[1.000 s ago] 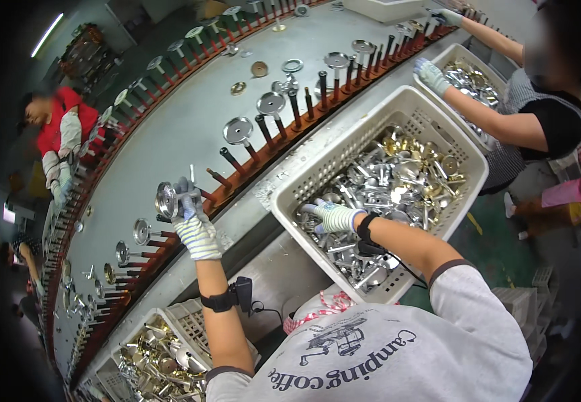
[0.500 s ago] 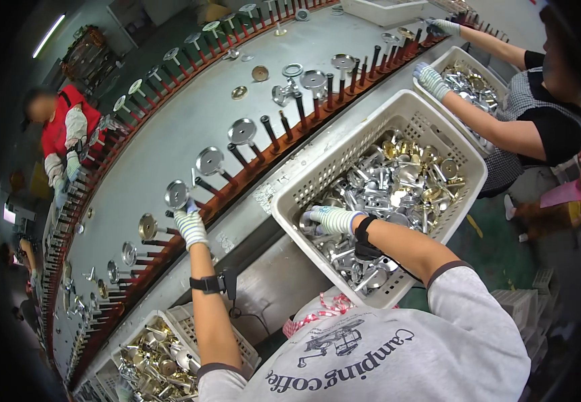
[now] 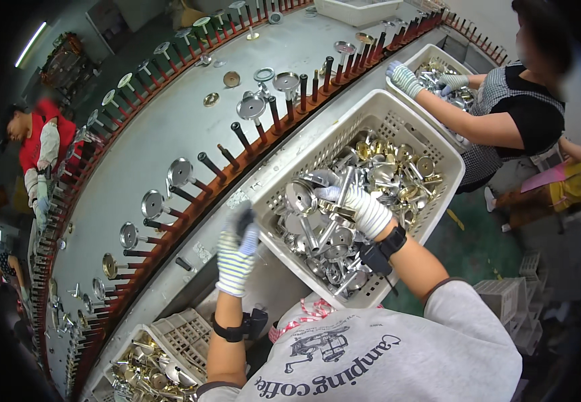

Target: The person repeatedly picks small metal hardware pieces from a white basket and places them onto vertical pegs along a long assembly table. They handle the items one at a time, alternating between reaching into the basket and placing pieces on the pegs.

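Note:
My right hand (image 3: 364,206), in a striped glove, is over a pale plastic basket (image 3: 278,249). Its fingers are closed on a shiny disc-headed metal part (image 3: 302,195) with a stem pointing down. Another metal stem rises beside these fingers, and similar silver and gold parts (image 3: 384,177) fill the basket. Between the basket and a row of upright pegs is my left hand (image 3: 237,258), gloved alike. A dark blur covers its fingertips, so what it holds, if anything, is unclear. Several pegs carry disc-headed parts (image 3: 180,172); others nearby have only black sleeves (image 3: 211,164).
The curved grey table (image 3: 143,134) is edged by peg rows and bears loose discs. A loose black sleeve (image 3: 183,263) lies on its near ledge. Another parts basket (image 3: 149,365) stands lower left. One person (image 3: 525,110) works at a basket on the right, another (image 3: 49,141) far left.
My left hand has drawn back from the pegs toward the basket. My right hand has come up from among the parts with a disc-headed one. The pegs have shifted toward the lower left.

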A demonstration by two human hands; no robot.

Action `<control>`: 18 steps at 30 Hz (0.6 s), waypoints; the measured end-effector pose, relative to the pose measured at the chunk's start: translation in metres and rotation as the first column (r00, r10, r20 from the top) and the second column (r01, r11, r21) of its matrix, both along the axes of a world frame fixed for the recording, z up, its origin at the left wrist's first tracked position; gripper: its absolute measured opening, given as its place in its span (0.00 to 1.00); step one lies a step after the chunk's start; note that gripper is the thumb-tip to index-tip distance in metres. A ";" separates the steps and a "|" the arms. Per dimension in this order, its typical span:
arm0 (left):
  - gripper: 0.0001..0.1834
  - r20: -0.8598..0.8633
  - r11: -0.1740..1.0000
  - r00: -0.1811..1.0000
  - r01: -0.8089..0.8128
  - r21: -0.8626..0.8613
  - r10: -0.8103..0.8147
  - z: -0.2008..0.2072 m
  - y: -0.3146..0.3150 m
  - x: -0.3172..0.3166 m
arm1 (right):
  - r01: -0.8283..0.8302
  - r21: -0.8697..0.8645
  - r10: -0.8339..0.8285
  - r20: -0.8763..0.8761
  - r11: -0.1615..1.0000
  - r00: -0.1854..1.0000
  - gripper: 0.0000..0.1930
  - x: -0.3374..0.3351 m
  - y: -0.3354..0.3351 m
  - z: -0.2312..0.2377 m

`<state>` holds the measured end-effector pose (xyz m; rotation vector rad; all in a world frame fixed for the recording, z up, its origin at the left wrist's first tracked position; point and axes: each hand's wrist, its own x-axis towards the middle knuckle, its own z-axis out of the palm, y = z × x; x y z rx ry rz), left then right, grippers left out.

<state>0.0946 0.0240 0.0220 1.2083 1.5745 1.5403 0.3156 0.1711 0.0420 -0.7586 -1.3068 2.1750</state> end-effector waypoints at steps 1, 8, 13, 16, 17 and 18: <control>0.21 0.000 0.998 0.998 0.055 -0.043 -0.055 0.001 0.005 0.007 | 0.068 -0.081 -0.072 -0.048 0.994 0.996 0.24 0.000 -0.015 0.015; 0.19 -0.346 0.971 0.918 0.130 -0.200 -0.194 0.012 0.030 0.023 | -0.074 -0.154 0.048 -0.167 0.985 0.985 0.24 -0.003 -0.005 -0.020; 0.21 -0.175 0.877 0.911 0.284 -0.388 -0.373 0.021 0.029 0.005 | -0.031 -0.177 0.013 -0.103 0.984 0.995 0.23 -0.005 -0.012 -0.016; 0.18 0.219 0.988 0.970 0.130 -0.081 -0.110 0.013 0.033 -0.017 | 0.058 -0.207 -0.062 -0.016 0.977 0.998 0.21 0.007 -0.021 -0.009; 0.15 0.363 0.997 0.930 0.026 0.077 -0.053 0.008 0.038 -0.025 | 0.097 -0.118 -0.099 -0.014 0.988 0.995 0.20 0.010 -0.023 -0.017; 0.13 0.315 0.979 0.944 -0.152 0.137 0.103 0.006 0.045 -0.040 | 0.136 -0.039 -0.137 -0.015 0.990 0.990 0.18 0.014 -0.023 -0.024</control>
